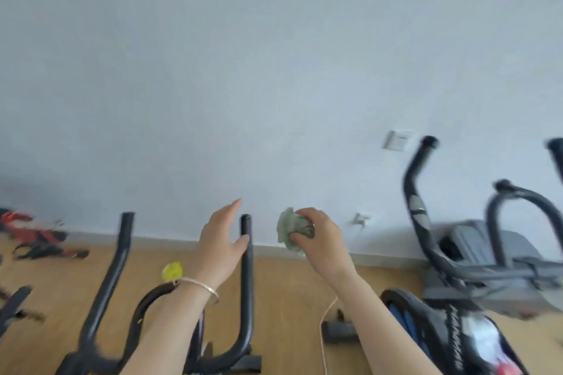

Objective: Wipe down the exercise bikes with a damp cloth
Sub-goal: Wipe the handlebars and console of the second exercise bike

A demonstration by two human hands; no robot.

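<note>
Black handlebars of an exercise bike [247,277] rise in front of me, with a second bar [112,268] to the left. My left hand [221,240], a silver bangle on its wrist, is open just left of the upright bar tip, thumb touching the bar. My right hand [320,237] is to the right of that bar, shut on a crumpled greenish cloth [288,227]. A second exercise bike [475,277] with a grey console stands at the right.
A pale wall with a switch plate [397,139] is straight ahead. Red and black items [33,237] lie on the wooden floor at left. A yellow object [172,271] and a white cord [324,326] lie on the floor between the bikes.
</note>
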